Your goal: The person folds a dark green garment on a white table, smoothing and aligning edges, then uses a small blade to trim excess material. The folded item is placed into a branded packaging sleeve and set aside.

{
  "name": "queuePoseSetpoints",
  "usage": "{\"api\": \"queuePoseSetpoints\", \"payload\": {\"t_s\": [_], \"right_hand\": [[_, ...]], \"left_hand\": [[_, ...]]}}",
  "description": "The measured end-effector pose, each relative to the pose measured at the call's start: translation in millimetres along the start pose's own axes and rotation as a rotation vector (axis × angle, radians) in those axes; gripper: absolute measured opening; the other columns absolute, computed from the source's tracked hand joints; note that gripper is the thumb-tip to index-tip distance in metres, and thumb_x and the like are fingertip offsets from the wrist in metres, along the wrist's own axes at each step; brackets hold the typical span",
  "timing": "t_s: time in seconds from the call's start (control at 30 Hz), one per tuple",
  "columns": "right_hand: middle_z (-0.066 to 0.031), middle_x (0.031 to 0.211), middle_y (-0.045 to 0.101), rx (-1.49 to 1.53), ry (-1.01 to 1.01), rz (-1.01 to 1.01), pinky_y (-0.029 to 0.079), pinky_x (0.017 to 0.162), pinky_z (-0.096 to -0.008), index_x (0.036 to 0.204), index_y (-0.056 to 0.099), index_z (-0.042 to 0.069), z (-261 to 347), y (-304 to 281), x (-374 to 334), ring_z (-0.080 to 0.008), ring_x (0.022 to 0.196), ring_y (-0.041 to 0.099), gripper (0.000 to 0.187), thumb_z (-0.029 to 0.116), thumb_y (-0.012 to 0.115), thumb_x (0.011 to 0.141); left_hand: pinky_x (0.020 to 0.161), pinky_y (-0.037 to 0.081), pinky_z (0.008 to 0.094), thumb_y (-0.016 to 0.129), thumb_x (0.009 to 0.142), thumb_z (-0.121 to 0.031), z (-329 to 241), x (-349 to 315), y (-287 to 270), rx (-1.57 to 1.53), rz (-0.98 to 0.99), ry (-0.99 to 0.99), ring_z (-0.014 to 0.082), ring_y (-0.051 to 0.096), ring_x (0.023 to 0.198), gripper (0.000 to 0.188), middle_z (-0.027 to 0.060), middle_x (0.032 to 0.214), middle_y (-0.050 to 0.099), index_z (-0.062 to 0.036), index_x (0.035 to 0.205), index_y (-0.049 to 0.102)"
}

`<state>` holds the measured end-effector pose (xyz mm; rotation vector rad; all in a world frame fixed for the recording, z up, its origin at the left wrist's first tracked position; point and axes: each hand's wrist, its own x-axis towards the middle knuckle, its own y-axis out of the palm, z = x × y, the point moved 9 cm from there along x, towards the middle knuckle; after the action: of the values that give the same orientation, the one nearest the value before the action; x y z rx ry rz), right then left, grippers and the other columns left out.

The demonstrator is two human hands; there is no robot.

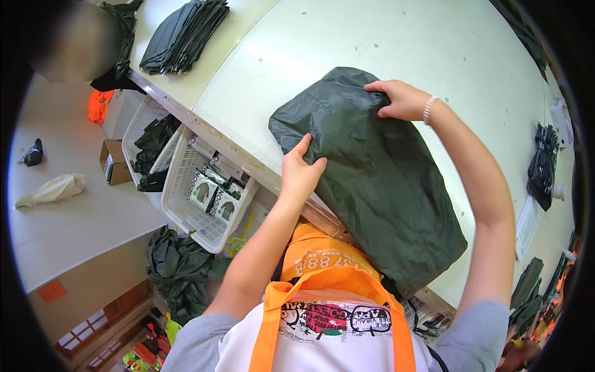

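A long folded piece of thin, shiny dark green waterproof fabric (378, 180) lies slantwise across the white table, its near end hanging over the front edge by my apron. Against its left edge rests my left hand (300, 170), thumb and forefinger spread on the fabric. My right hand (403, 102), with a pale bracelet at the wrist, lies on the upper right edge, thumb and fingers apart. Wrinkles run along the fabric, and its underside is hidden.
A stack of folded dark pieces (183, 37) lies on the table's far left. White baskets below the edge hold flat printed packets (214, 192) and dark fabric (156, 142). Crumpled green fabric (180, 273) is piled lower left. A dark bundle (542, 164) lies far right. Another person stands upper left.
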<state>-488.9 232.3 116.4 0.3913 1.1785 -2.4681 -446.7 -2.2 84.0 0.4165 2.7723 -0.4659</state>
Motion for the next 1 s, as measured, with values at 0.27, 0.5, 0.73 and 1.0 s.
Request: {"api": "queuePoseSetpoints", "payload": {"t_s": [0.27,0.5,0.73,1.0], "right_hand": [[-0.0084,0.088,0.063,0.185,-0.029,0.167,0.046,0.076,-0.0289,0.086,0.065,0.004,50,-36,-41,-0.0161,0.083,0.056,0.026,0.025,0.073,0.074],[-0.0055,0.096,0.061,0.353,0.190,-0.255,0.044,0.083,-0.0290,0.102,0.062,0.005,-78,43,62,-0.0142,0.089,0.055,0.045,0.041,0.072,0.077],[-0.0018,0.088,0.063,0.686,0.127,-0.125,0.046,0.073,-0.0238,0.103,0.063,0.002,-91,60,51,-0.0092,0.078,0.055,0.034,0.032,0.066,0.086],[-0.0103,0.072,0.065,0.312,0.352,-0.376,0.047,0.065,-0.0302,0.078,0.065,0.000,-79,46,58,-0.0162,0.066,0.058,0.044,0.043,0.063,0.087]], "left_hand": [[0.087,0.049,0.0302,0.068,0.081,-0.016,-6,-59,-20,-0.682,0.602,-0.406,0.0169,0.064,0.095,0.039,0.0123,0.105,0.068,0.0082,0.110,0.061],[0.065,0.048,0.0252,0.071,0.081,-0.031,83,28,-56,-0.288,0.147,-0.378,0.0132,0.061,0.073,0.052,0.0060,0.096,0.063,-0.0048,0.123,0.055],[0.063,0.045,0.0255,0.080,0.069,-0.024,58,35,-60,0.345,0.076,0.216,0.0135,0.054,0.066,0.041,0.0013,0.073,0.062,-0.0011,0.101,0.067],[0.056,0.043,0.0256,0.065,0.087,-0.025,118,79,-62,0.013,0.240,-0.170,0.0086,0.051,0.062,0.027,-0.0001,0.068,0.059,0.0020,0.084,0.067]]}}
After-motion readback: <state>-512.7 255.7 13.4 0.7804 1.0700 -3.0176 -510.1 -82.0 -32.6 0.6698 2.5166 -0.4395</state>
